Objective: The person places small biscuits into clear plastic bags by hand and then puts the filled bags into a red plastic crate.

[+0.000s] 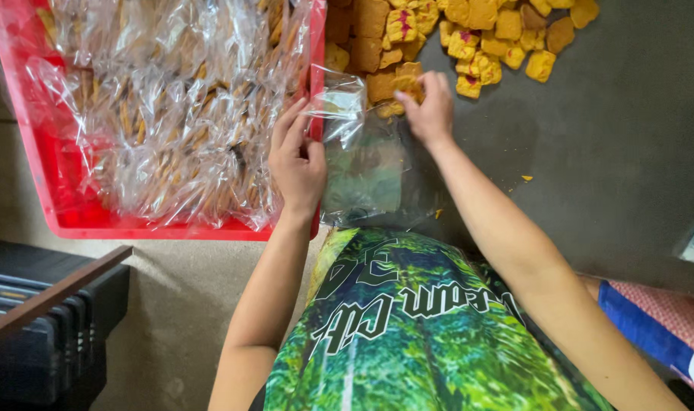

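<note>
The left hand (297, 164) is pinching the mouth of a clear, empty plastic bag (362, 164) at its upper left corner, with the fingers (290, 125) stretched up along the rim of a red plastic crate (38, 160) and the thumb pressing the film from the other side. The bag is lying flat on the dark grey tabletop (613, 152), just beside the crate's right wall, its open end pointing toward the far edge.

The right hand (429, 106) is reaching over the bag's far end, its fingers (408, 95) curling narrowly around an orange square biscuit (408, 80) at the near fringe of a heap of orange and yellow square biscuits (469, 38). The held biscuit is sitting between the fingertips, just above the bag's mouth and touching its neighbours in the heap.

The heap is spreading along the far edge of the tabletop. The crate, off the tabletop's left edge, is holding many filled clear bags of brown biscuits (172, 106). A few orange crumbs (526, 179) are lying on the bare tabletop, well apart from the hands.
</note>
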